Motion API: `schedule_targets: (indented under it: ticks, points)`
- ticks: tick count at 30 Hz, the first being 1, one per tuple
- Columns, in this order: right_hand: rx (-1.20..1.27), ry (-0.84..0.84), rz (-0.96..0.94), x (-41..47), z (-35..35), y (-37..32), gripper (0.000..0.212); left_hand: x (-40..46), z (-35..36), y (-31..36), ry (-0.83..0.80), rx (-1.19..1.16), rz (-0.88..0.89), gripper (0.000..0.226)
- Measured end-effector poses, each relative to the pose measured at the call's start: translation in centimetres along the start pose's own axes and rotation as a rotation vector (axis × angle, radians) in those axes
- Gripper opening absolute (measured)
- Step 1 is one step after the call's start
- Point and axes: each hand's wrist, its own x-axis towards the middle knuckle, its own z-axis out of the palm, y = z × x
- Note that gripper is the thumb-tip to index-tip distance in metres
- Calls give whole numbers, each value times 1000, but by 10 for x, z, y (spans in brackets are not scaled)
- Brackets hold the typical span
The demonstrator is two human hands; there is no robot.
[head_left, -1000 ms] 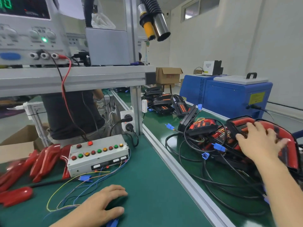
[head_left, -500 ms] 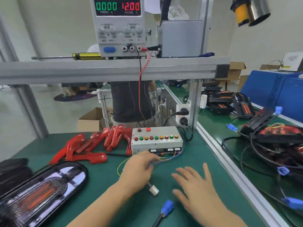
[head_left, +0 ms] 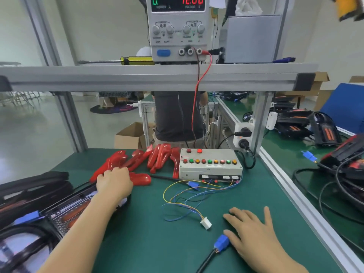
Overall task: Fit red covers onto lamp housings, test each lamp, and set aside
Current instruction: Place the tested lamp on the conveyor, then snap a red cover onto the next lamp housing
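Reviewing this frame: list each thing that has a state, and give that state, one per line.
Left hand: reaching onto the red covers, fingers curled over one; grip unclear.
Right hand: open, flat on the mat.
Red covers: loose pile, not fitted.
Lamp housing: lying uncovered.
Power supply: on, voltage reads 12.00.
Test box: red top button lit.
White connector: unplugged.
Blue connector: unplugged, beside the right hand.
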Motion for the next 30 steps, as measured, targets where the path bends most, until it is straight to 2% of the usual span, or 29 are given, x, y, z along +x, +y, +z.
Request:
schedule_targets:
  ticks: [5,11,16,19,21,24,28,30]
  points:
    - [-24,-5,4,-1,-3,-3,47,2,10,-15,-36,28,-78,38]
    - [-30,-8,15,-4,-1,-2,47,9,7,-24,-61,-77,-126,32]
    - [-37,-12,18,-2,0,-2,48,19,0,-41,-196,-239,-137,26]
    - [-36,-14,16,-1,0,-3,48,26,-2,-46,-197,-386,-148,34]
    - [-40,-8,9,-1,0,-2,47,28,-4,-47,-179,-509,-152,30]
    - [-44,-1,-11,-1,-1,1,47,32,-8,-46,-161,-627,-73,32]
    - [-30,-1,-47,0,-3,5,48,30,-22,-37,-68,-894,104,6]
    - [2,18,-55,0,-4,7,48,22,-31,-28,-29,-1031,188,6]
